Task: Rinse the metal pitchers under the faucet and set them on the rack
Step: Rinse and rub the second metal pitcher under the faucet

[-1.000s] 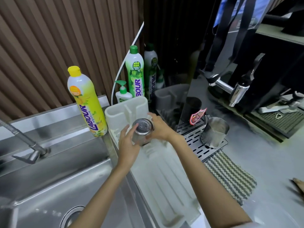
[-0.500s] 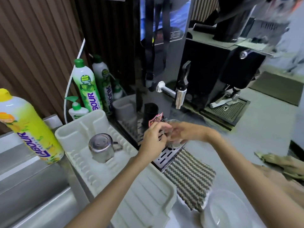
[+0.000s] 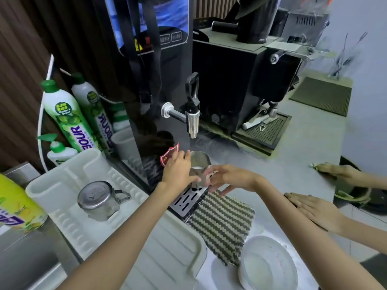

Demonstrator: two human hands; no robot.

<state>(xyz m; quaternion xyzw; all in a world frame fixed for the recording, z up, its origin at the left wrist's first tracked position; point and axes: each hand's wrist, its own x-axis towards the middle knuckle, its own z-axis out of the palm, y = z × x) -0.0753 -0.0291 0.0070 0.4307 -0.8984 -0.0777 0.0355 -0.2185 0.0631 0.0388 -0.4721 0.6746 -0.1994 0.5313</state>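
Our left hand (image 3: 180,171) wraps round the left wall of the open pitcher (image 3: 200,164), thumb across its front. Our right hand (image 3: 229,177) reaches for its right side with fingers spread; we cannot tell whether they touch. That pitcher stands on the drip tray (image 3: 186,198) under the dispenser spout (image 3: 193,125). Whitish residue inside suggests it wants rinsing. Near left, the other pitcher (image 3: 97,199) sits mouth down on the white rack (image 3: 69,170), presumably to drain.

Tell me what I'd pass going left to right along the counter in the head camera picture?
yellow soap bottle → upside-down pitcher on the rack → held pitcher under the spout → white bowl
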